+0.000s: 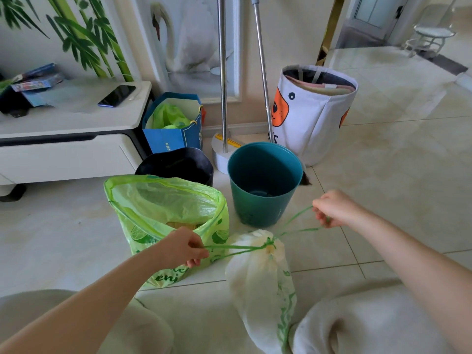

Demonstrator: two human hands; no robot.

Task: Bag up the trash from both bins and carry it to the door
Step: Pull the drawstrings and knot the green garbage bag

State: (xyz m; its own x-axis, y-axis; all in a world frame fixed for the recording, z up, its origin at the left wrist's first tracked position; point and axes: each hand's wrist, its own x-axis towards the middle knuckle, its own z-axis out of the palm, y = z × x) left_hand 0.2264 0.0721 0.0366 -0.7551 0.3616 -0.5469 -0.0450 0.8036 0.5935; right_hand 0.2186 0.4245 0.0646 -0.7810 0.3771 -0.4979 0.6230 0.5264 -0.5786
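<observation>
Pale glossy floor tiles (398,154) carry everything, with a white low cabinet (71,139) along the left edge of the floor, a dark phone (116,95) lying on its top. Beside the cabinet a blue paper gift bag (173,139) is seen against the wall, green plastic stuffed inside it. In front of it a black-lined round bin (176,163) is partly hidden by a translucent green plastic trash bag (163,215), which stands open-mouthed on the tiles.

The left hand (182,247) is closed around one end of the thin green drawstring (237,247). The string runs to a knot at the gathered neck of a white plastic trash bag (258,274), which lies between the knees near the bottom edge. Behind it an empty teal plastic bin (264,182) stands upright, and further right a white fabric basket with an orange dog face (314,113). The right hand (334,208) is pinched shut on the other drawstring loop.

The step in hand appears to be tightening the knot. It would be done well if both ends were pulled apart evenly and level, so that the neck is cinched without the thin plastic being torn.

Counted: two bins, two trash bags on the floor, one of them not yet tied, and two metal poles (222,72) against the wall.
</observation>
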